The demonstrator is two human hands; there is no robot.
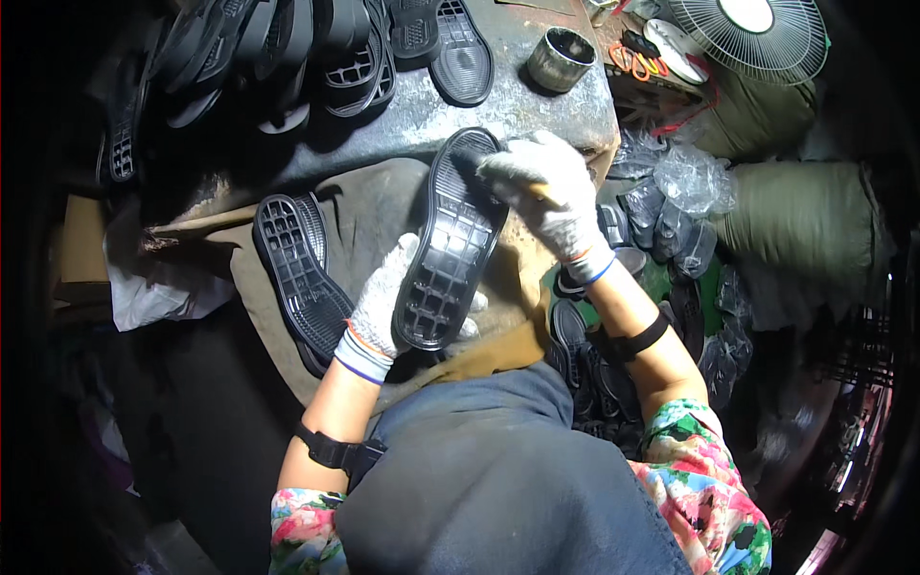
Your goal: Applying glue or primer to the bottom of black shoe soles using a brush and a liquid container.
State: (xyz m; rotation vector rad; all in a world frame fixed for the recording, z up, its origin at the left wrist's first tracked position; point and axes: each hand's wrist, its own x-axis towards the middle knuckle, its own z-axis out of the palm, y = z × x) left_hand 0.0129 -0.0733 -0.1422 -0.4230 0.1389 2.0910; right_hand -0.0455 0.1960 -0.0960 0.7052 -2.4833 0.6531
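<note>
My left hand (385, 292), in a white knitted glove, grips a black shoe sole (452, 235) by its heel end, fingers behind it. The sole is tilted up, its gridded, glossy side facing me. My right hand (551, 192), gloved too, is closed at the toe end on what looks like a brush; a bit of yellowish handle (542, 192) shows, and its dark working end is blurred against the sole. Another pair of black soles (297, 264) lies on the cloth over my lap, left of my left hand.
A worn metal bench (402, 134) stands ahead, bearing many black soles (268, 48) and a stained round pot (561, 62). Orange-handled scissors (632, 63) and a fan (752, 34) are at the far right. Shoes (585, 359) and plastic bags (685, 187) crowd my right side.
</note>
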